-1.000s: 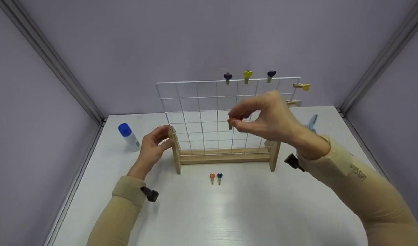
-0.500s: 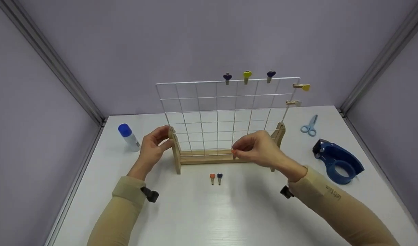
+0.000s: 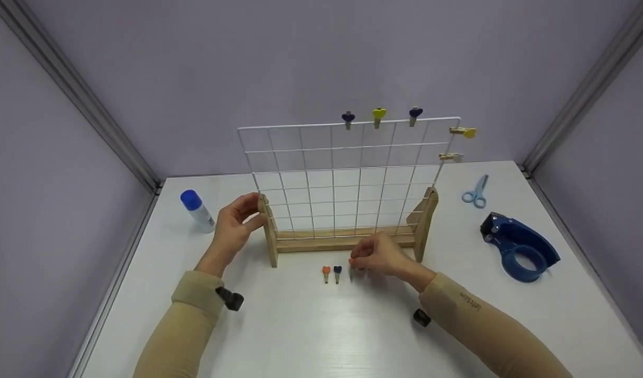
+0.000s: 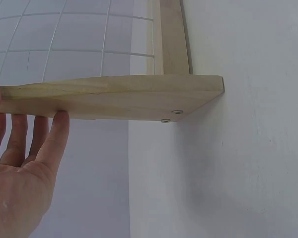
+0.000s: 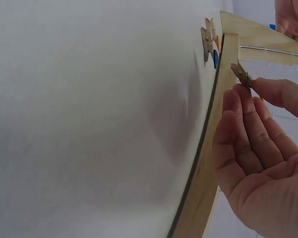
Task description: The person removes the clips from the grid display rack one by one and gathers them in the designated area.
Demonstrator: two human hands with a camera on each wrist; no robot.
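Note:
A white wire grid (image 3: pixel 348 173) stands upright in a wooden stand (image 3: pixel 342 242) on the white table (image 3: pixel 311 325). My left hand (image 3: pixel 232 228) grips the stand's left post (image 4: pixel 109 96), thumb on one side and fingers on the other. My right hand (image 3: pixel 376 258) is low over the table in front of the stand and pinches a small orange-headed wooden peg (image 5: pixel 244 77) between thumb and fingertips. Just left of it lie an orange peg (image 3: pixel 326 273) and a dark blue peg (image 3: pixel 338 272). Several heart-headed pegs (image 3: pixel 377 115) are clipped along the grid's top and right edges.
A glue stick with a blue cap (image 3: pixel 196 210) stands left of the stand. Light blue scissors (image 3: pixel 476 191) and a blue tape dispenser (image 3: pixel 518 253) lie at the right. Grey walls close in the table on three sides.
My right hand has come down from the middle of the grid to the table in front of the stand, still pinching the orange peg. The left hand has not moved.

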